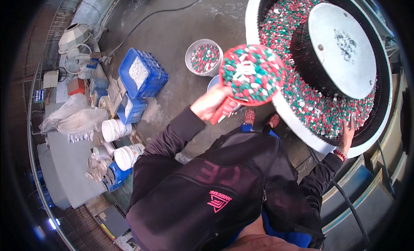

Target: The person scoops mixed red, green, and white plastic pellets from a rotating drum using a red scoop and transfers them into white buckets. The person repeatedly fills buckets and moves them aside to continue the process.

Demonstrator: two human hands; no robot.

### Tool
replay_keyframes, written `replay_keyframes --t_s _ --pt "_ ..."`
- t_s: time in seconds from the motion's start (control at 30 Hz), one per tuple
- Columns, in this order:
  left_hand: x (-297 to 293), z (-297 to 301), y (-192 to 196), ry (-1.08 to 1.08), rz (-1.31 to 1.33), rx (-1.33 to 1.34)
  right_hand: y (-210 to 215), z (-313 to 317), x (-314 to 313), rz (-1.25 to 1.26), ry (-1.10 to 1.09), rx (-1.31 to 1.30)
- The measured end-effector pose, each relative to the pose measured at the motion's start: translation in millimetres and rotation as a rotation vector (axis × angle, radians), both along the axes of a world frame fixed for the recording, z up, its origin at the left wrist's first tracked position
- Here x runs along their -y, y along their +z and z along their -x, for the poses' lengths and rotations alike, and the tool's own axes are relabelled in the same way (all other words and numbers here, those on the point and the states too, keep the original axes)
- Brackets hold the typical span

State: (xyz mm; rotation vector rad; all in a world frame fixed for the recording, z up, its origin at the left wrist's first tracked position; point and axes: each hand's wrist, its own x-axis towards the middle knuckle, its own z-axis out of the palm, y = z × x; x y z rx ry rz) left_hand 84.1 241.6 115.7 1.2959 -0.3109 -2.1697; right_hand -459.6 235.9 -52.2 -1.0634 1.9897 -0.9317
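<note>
My left hand [212,103] is closed around the handle of a round red plastic scoop [223,111]. Small red, green and white pieces [251,80] fill the scoop, a few shiny metal-like ones among them. It is held up beside the pale rim of a big round tumbling machine [252,24], overlapping that rim in the picture. The machine's ring-shaped trough holds a thick layer of the same mixed pieces [297,93]. At the trough's near right side my right hand [346,134] reaches over the rim, fingers stretched out and touching the pieces. Nothing shows gripped in it.
A white bucket [188,56] of mixed pieces stands on the floor; another bucket [211,83] is partly hidden behind the scoop. Blue crates [151,80] with white pieces, white pails [115,130] and a bagged bundle [79,119] lie left. A dark hose [157,12] crosses the floor.
</note>
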Motion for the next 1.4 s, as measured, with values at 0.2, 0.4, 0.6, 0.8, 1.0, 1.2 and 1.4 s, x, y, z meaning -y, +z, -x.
replay_keyframes --t_s 0.2,0.4,0.6,0.8,1.0,1.2,1.4 --pt "-28.5 -83.2 -44.0 0.155 0.095 0.282 20.0 -13.4 -32.2 -0.094 -0.201 0.036" --pt "-52.8 -125.8 -158.7 0.075 0.412 1.158 57.5 3.4 -57.9 -0.172 -0.255 -0.047" --pt "-71.8 -136.3 -270.1 -0.214 0.461 1.669 97.5 15.8 -64.4 -0.206 -0.247 -0.213" --pt "-84.5 -122.7 -297.5 0.057 0.548 1.836 119.6 32.2 -49.5 -0.245 -0.200 -0.319" --pt "-14.0 -79.6 -190.6 0.827 0.690 1.064 73.5 76.6 -36.8 -0.290 -0.246 -0.287" --pt "144.1 31.5 -83.7 0.183 1.207 1.541 -29.2 117.9 17.5 -0.076 0.013 -0.072" --pt "326.9 150.9 -154.0 -0.833 1.212 2.200 -133.1 150.1 92.3 -0.174 -0.022 -0.186"
